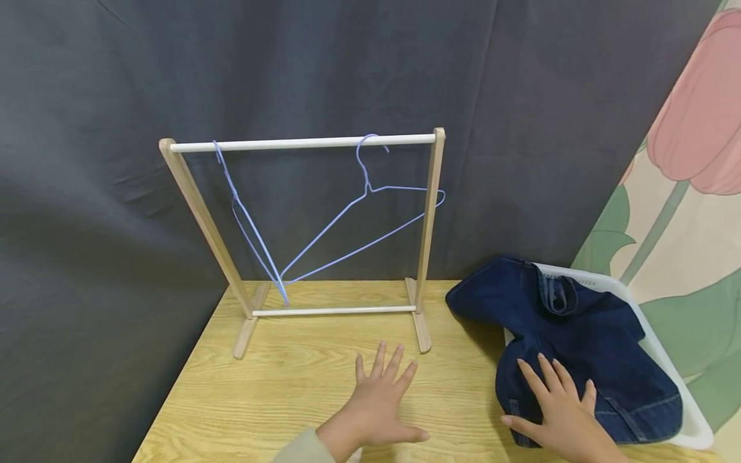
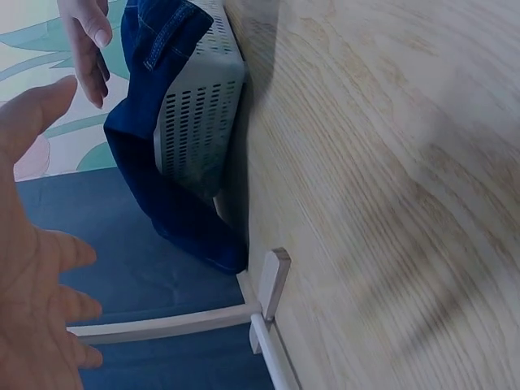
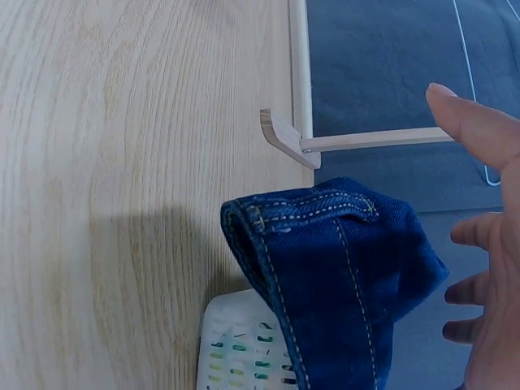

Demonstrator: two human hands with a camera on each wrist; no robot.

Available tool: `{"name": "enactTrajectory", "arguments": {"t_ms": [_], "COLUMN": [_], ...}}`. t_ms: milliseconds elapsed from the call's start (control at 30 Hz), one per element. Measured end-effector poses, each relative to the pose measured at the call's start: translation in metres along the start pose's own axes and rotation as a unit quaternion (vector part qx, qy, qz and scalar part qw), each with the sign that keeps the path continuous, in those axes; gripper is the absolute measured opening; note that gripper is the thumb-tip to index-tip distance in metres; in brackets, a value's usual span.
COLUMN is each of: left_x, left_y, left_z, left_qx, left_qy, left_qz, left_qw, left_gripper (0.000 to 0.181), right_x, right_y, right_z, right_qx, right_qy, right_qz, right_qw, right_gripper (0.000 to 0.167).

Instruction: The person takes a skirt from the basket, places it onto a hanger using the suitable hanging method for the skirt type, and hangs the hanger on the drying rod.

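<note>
So the left hand (image 1: 376,406) is hovering over the worktop (image 1: 243,405) on the near side of the rack (image 1: 301,143), fingers fanning out wide and gripping nothing. The right hand (image 1: 561,411) is hovering just over the dark denim garment (image 1: 579,347), fingers also spreading well apart and not holding any of the cloth. That garment is lying in the white basket (image 1: 696,421) on the right, drooping over the left rim. Two light-blue hangers (image 1: 367,186) are hanging off the rack, with a dark curtain (image 1: 324,58) filling the far side
</note>
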State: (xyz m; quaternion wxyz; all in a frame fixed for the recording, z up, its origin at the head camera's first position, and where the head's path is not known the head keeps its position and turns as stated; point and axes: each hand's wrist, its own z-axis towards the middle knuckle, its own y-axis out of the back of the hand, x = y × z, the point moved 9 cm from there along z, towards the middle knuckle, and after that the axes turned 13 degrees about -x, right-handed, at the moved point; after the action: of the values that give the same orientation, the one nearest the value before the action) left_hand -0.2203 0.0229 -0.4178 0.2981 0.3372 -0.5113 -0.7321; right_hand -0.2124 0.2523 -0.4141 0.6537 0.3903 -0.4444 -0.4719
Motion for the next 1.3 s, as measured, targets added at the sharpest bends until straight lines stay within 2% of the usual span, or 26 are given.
{"name": "enactTrajectory", "arguments": {"t_ms": [533, 733, 867, 1300], "left_x": [-0.025, -0.034, -0.041, -0.051], "left_y": [-0.012, -0.022, -0.027, -0.032], "left_z": [0.009, 0.011, 0.013, 0.021], "left_qx": [0.007, 0.026, 0.024, 0.031], "left_qy": [-0.024, -0.039, -0.05, -0.039], "left_qz": [-0.008, -0.005, 0.002, -0.006], "left_qw": [0.9996, 0.9989, 0.9984, 0.9988], "left_gripper": [0.09, 0.09, 0.091, 0.088], "right_x": [-0.019, -0.029, -0.041, -0.067], "right_y": [-0.002, 0.002, 0.007, -0.002], "right_z": [-0.006, -0.005, -0.006, -0.014], "right_qx": [0.005, 0.005, 0.007, 0.026], "right_qy": [-0.013, -0.022, -0.039, -0.074], "right_qz": [-0.007, -0.008, -0.008, -0.023], "right_qw": [0.9999, 0.9997, 0.9992, 0.9967], "right_gripper": [0.093, 0.093, 0.094, 0.096]}}
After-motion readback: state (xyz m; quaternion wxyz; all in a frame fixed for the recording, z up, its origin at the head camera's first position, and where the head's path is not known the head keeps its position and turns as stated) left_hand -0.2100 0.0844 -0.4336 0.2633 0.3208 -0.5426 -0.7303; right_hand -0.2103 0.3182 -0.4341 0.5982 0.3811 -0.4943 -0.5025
